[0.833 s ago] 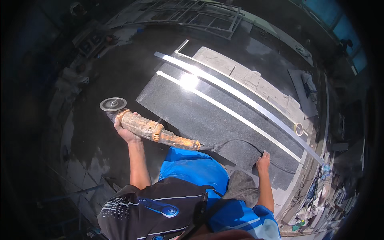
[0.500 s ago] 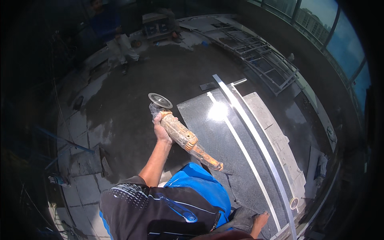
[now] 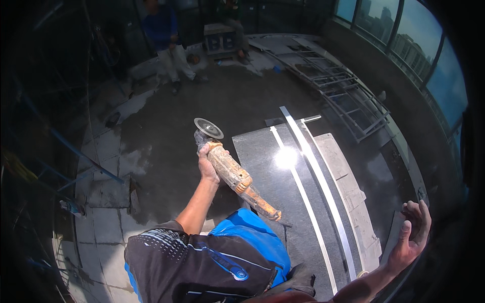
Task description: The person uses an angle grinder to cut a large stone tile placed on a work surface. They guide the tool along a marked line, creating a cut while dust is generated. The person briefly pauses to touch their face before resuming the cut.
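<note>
My left hand (image 3: 207,166) is wrapped round the front of a worn orange angle grinder (image 3: 231,171) coated in pale dust. Its round cutting disc (image 3: 208,128) points up and away, and the handle end with a dark cord slants down toward a dark grey stone slab (image 3: 260,166). Whether the disc spins cannot be told. Out at the right, my right hand (image 3: 413,242) is raised past the slab's edge, fingers spread, holding nothing. A long silver metal bar (image 3: 323,184) and a thin white strip (image 3: 306,202) run along the slab.
Pale boards (image 3: 348,189) lie along the slab's right side. Beyond stand metal frames (image 3: 333,78) near a low wall with windows. Two people (image 3: 164,38) are at the far side, one beside a box (image 3: 220,40). At left is a grey block (image 3: 107,192) on tiles.
My right hand has lifted from the slab's near end and swung out to the right, fingers spreading. My left hand keeps hold of the angle grinder. The view has shifted slightly.
</note>
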